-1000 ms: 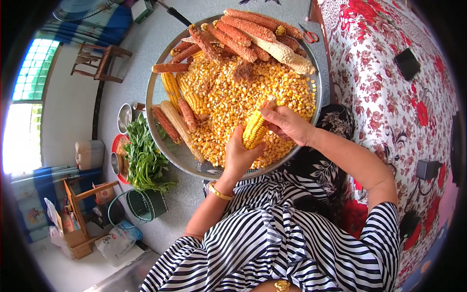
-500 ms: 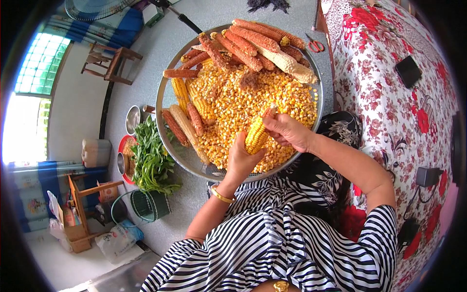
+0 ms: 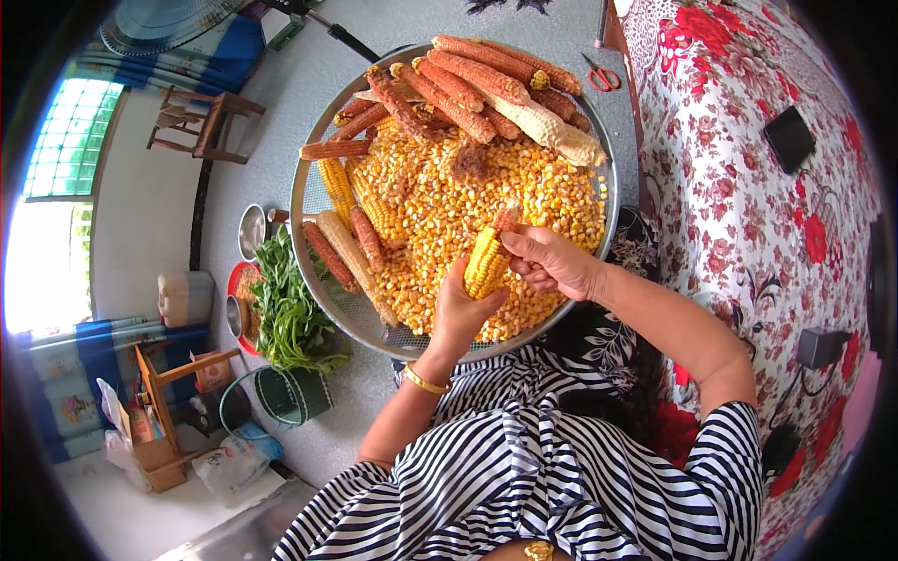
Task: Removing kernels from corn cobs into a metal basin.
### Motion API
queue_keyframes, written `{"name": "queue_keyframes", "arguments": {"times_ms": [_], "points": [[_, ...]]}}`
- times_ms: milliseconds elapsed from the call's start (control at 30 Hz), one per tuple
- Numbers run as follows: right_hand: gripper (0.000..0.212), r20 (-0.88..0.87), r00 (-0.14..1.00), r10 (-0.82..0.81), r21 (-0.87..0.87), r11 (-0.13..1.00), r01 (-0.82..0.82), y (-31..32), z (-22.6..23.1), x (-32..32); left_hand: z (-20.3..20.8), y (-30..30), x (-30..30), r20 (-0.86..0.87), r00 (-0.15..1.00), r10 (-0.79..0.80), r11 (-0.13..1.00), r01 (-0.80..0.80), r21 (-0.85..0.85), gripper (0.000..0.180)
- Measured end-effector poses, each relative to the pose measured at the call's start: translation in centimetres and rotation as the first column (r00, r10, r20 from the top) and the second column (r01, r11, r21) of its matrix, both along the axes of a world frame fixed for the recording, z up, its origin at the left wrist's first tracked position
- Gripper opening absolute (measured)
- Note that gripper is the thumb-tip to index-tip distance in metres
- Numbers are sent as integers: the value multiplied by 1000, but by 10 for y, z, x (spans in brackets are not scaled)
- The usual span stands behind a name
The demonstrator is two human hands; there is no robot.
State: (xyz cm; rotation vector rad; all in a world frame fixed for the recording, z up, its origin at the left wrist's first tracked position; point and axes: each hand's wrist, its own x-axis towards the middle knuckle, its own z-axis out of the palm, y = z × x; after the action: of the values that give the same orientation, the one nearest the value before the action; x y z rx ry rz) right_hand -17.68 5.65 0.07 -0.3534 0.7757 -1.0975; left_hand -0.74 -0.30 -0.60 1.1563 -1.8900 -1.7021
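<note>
Over a wide round metal tray (image 3: 301,257) on my lap, my left hand (image 3: 458,304) is wrapped round the lower part of a yellow corn cob (image 3: 485,262). The cob stands tilted, its reddish tip stripped of kernels. Against the upper part of that same cob press the thumb and curled fingers of my right hand (image 3: 552,260). Loose kernels (image 3: 440,201) cover much of the tray beneath both hands. Bare reddish cobs (image 3: 458,89) are heaped at its far rim, with a pale one (image 3: 543,122) among them. A few cobs with kernels (image 3: 374,201) lie at the left.
A bed or table with a flowered cover (image 3: 711,206) stands on the right, bearing a dark phone (image 3: 789,138). Scissors (image 3: 601,75) lie beyond the tray. At left are leafy greens (image 3: 290,299), a green basket (image 3: 292,395), metal bowls (image 3: 253,232) and a wooden chair (image 3: 210,126).
The view has shifted slightly, so the tray sits a little further left. Both hands still hold the cob, and more of its reddish tip shows bare.
</note>
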Motion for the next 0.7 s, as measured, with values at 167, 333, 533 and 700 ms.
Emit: {"name": "queue_keyframes", "arguments": {"times_ms": [167, 333, 533, 700], "points": [[40, -228, 965, -127, -9, 992, 128, 2, 1, 8, 21, 7, -10, 259, 966, -28, 963, 95, -251, 39], [36, -184, 981, -55, 0, 998, 56, 2, -6, 4, 10, 7, -5, 96, 995, -10, 998, 16, -57, 44], [32, -70, 996, -51, -2, 999, 51, 5, -6, 5, 18, 11, -8, -4, 993, 114, 960, -109, 258, 44], [39, -131, 991, 13, 32, 999, -9, 2, 0, 1, 10, 13, -5, 157, 987, 41, 998, -34, -43, 42]]}}
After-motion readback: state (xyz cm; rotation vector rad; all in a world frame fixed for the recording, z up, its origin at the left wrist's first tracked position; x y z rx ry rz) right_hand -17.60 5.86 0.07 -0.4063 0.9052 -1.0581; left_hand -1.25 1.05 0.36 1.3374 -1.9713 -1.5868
